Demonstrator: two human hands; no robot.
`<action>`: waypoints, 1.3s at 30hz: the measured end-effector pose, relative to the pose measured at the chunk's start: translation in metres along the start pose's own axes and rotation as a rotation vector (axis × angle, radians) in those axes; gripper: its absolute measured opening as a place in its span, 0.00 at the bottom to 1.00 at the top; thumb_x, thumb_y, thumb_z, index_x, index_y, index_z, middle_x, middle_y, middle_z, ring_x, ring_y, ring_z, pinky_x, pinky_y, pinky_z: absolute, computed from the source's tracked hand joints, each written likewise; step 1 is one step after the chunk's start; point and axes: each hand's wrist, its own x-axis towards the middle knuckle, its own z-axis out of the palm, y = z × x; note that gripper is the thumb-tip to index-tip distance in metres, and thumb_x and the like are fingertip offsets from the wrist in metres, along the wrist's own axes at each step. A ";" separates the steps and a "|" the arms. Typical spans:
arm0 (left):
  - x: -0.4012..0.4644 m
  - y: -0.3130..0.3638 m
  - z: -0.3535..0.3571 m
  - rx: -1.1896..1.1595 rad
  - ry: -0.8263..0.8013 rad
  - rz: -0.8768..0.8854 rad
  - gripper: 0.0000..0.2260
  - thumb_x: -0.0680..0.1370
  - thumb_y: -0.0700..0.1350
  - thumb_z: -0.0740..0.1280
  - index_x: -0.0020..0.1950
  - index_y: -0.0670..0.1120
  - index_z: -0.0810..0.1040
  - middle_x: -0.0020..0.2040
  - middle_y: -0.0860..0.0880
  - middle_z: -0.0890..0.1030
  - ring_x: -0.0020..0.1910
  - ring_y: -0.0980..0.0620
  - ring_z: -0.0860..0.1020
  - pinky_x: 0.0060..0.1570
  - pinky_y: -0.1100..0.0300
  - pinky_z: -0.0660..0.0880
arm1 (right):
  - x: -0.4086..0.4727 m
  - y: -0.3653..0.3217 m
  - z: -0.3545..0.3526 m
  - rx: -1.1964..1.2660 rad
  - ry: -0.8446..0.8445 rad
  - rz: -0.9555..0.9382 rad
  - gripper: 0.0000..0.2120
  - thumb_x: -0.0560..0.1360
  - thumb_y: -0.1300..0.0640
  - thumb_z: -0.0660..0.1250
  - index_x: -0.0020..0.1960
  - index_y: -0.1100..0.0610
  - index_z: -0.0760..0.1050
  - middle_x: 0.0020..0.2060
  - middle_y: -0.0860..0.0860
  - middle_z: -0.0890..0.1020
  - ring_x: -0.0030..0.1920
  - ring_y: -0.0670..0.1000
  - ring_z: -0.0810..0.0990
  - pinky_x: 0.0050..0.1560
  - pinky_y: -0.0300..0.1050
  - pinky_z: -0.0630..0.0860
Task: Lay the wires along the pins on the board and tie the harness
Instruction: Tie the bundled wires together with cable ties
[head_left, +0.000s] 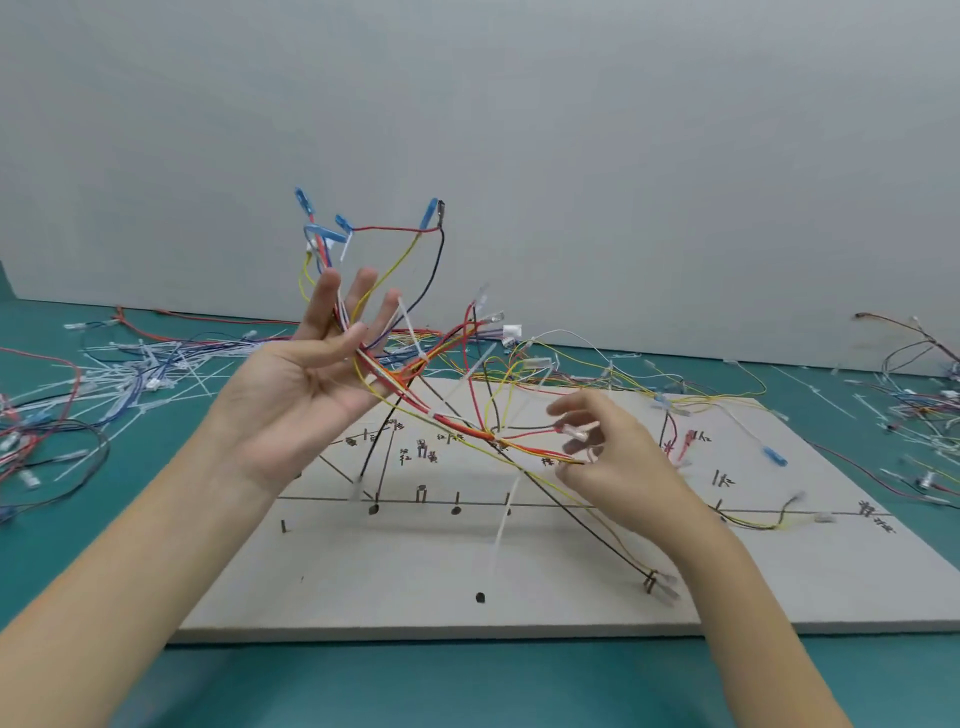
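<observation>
The left hand (306, 384) is holding the bundle of wires (415, 364) up above the board (415, 571), fingers spread wide with the strands running between them, while the right hand (613, 457) is pinching a wire end near the bundle's tied middle. Judging by this, the laying step is only starting; next the wires need lowering along the pins (421, 493)

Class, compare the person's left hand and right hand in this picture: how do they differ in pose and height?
The left hand is raised, palm up, fingers spread, with the wire harness draped across it; the right hand sits lower, near the board. The left hand's fingers are straight; the right hand's curl to pinch wire ends. Both touch the same harness.
</observation>
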 end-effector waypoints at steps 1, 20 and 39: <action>0.002 0.000 0.002 -0.019 0.009 -0.003 0.24 0.57 0.27 0.67 0.47 0.48 0.82 0.59 0.49 0.82 0.56 0.48 0.82 0.41 0.46 0.81 | 0.001 0.004 -0.005 -0.052 -0.010 0.053 0.23 0.69 0.67 0.68 0.56 0.44 0.72 0.51 0.44 0.76 0.47 0.45 0.76 0.41 0.29 0.71; 0.022 -0.016 0.005 -0.025 0.072 -0.040 0.27 0.54 0.27 0.68 0.49 0.47 0.80 0.60 0.47 0.81 0.53 0.48 0.83 0.42 0.41 0.81 | -0.018 -0.003 -0.052 0.173 -0.733 0.135 0.09 0.71 0.55 0.73 0.51 0.50 0.84 0.40 0.50 0.86 0.32 0.54 0.64 0.28 0.36 0.62; 0.017 -0.052 -0.007 0.243 0.108 -0.046 0.21 0.75 0.24 0.54 0.50 0.45 0.80 0.58 0.47 0.83 0.54 0.48 0.83 0.47 0.48 0.81 | -0.001 -0.038 -0.007 0.398 0.591 -0.343 0.19 0.60 0.78 0.63 0.31 0.53 0.75 0.42 0.54 0.80 0.51 0.49 0.79 0.48 0.41 0.74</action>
